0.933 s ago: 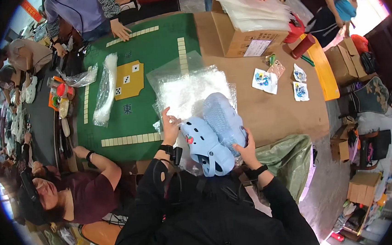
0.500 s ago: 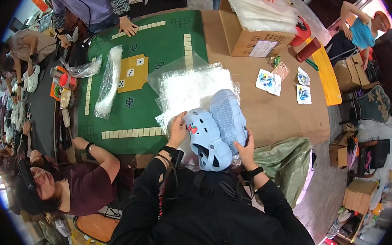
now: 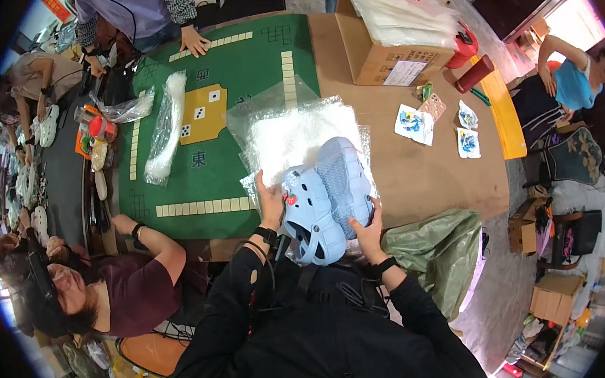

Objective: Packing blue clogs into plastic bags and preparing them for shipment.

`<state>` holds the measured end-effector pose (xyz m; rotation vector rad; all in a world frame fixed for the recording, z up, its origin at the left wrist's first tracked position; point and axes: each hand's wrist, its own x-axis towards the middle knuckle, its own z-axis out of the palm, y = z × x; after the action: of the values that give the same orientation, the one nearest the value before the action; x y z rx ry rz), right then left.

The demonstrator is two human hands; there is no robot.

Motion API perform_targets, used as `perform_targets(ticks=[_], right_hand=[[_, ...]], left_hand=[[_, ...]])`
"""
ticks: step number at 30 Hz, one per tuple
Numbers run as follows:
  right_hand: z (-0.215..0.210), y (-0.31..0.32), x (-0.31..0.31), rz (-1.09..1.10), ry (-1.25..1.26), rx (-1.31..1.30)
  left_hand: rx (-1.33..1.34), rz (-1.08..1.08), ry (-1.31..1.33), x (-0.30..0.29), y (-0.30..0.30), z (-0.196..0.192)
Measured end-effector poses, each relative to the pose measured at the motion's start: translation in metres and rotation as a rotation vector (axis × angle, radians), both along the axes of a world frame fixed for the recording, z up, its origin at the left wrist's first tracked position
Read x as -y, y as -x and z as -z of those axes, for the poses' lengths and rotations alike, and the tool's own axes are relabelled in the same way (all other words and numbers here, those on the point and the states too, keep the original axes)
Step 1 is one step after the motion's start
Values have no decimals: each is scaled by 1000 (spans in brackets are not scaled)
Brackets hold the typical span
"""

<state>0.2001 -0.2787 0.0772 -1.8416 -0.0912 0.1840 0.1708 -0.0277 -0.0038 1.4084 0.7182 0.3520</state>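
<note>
A pair of light blue clogs is held up in front of my chest, side by side over the near edge of the table. The left clog (image 3: pixel 317 220) shows its vented top, heel strap and a red charm. The other clog (image 3: pixel 343 175) turns its textured sole upward. My left hand (image 3: pixel 270 206) is against the outer side of the left clog, its fingers partly hidden. My right hand (image 3: pixel 368 232) grips the sole-up clog at its outer edge, thumb on the sole. Just beyond the clogs lies a stack of clear plastic bags (image 3: pixel 298 132).
A green printed mat (image 3: pixel 206 179) covers the table's left part, with two bundles of plastic bags (image 3: pixel 168 128) on it. Brown board (image 3: pixel 422 179) lies rightward, bearing a carton (image 3: pixel 395 57) of bags and small packets (image 3: pixel 413 125). Co-workers stand and sit around; green sacking (image 3: pixel 435 249) hangs nearby.
Both clogs and my hands have shifted slightly left. My left hand has slid along the clog's side, its fingers now pointing more away from me. A person at the far right has moved.
</note>
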Motion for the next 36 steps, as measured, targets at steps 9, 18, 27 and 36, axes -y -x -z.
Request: perform_targets(ticks=[9,18,27,36], right_hand=[[17,-1,0,57,-111,-88],[30,-1,8,98,-69,-72],[30,-10,15,-77,229,206],[18,-19,31,-306,435,149]], left_hand=[[-101,174,-252,-9,10,-2],[-55,455,163,-1,6,-47],[-224,496,481,10,7,-36],[-533,996,-1037,4,8,-109]])
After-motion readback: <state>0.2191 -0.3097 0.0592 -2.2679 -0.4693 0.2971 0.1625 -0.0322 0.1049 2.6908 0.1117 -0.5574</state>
